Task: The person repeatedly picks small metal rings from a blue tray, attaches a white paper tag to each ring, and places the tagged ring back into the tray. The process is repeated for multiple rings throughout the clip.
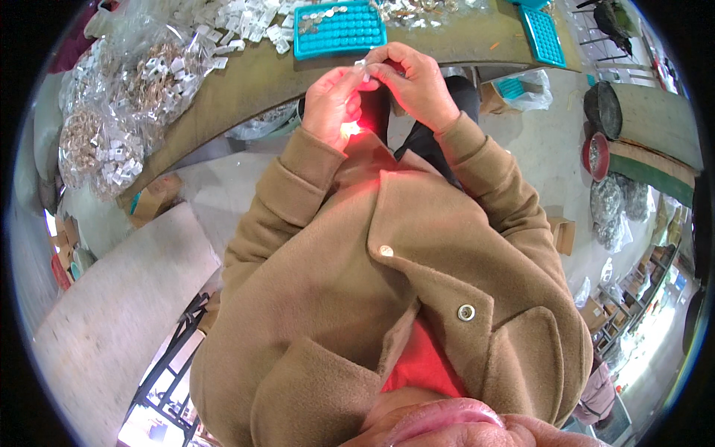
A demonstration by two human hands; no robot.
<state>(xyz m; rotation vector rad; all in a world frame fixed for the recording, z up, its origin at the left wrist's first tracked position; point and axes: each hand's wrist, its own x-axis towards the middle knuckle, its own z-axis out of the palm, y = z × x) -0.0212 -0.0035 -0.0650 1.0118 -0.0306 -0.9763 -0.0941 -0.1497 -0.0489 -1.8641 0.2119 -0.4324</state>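
Just in front of the table edge, my two hands meet over my lap. My left hand pinches a small white plastic piece between thumb and forefinger. My right hand closes its thumb and fingertips at the same spot; whether it grips the piece or something small beside it is hidden by the fingers. Right beyond the hands lies a turquoise plastic tray with rows of round pockets. Small shiny metal parts rest on its far left portion. A heap of white plastic pieces spreads left of the tray.
Clear plastic bags of white pieces and copper-coloured parts stand on the table's left end. A second turquoise tray lies at the right end. An open carton sits below it on the floor. A red basin stands farther right.
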